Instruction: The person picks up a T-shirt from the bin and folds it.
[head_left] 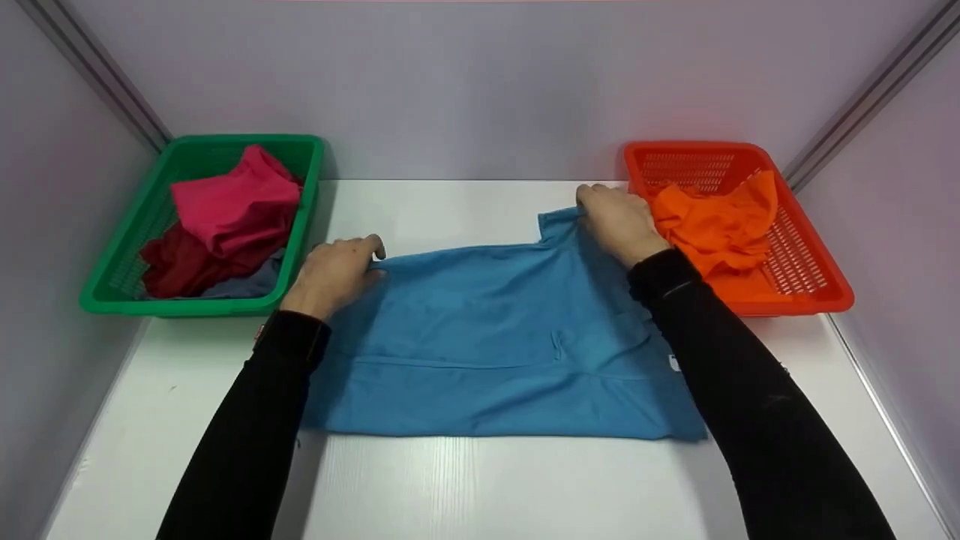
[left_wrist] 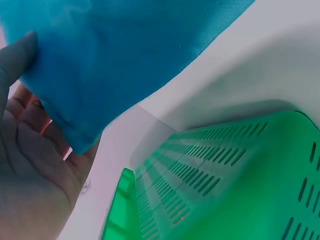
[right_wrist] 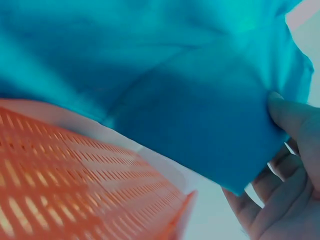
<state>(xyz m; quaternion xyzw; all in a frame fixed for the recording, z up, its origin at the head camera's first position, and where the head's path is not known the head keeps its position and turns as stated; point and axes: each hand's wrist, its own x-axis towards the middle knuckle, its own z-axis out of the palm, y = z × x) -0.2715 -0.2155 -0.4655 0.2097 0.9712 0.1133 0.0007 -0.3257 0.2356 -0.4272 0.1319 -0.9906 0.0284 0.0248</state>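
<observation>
A blue shirt [head_left: 465,315], folded lengthwise, lies spread across the white table between two baskets. My left hand [head_left: 335,276] pinches its far left corner, thumb on top of the cloth and fingers beneath, as the left wrist view shows with the shirt [left_wrist: 125,55] hanging over the fingers. At the far right, my right hand [head_left: 616,221] pinches another corner by a short sleeve-like flap. In the right wrist view, the thumb of the right hand [right_wrist: 292,185] presses on the shirt [right_wrist: 200,110]. A small white label shows beside my right forearm.
A green basket [head_left: 88,296] at the left holds pink, dark red and grey-blue cloths. An orange-red basket [head_left: 829,289] at the right, close beside my right hand, holds orange cloth [head_left: 720,225]. Pale walls [head_left: 465,90] enclose the table [head_left: 420,487] at the back and sides.
</observation>
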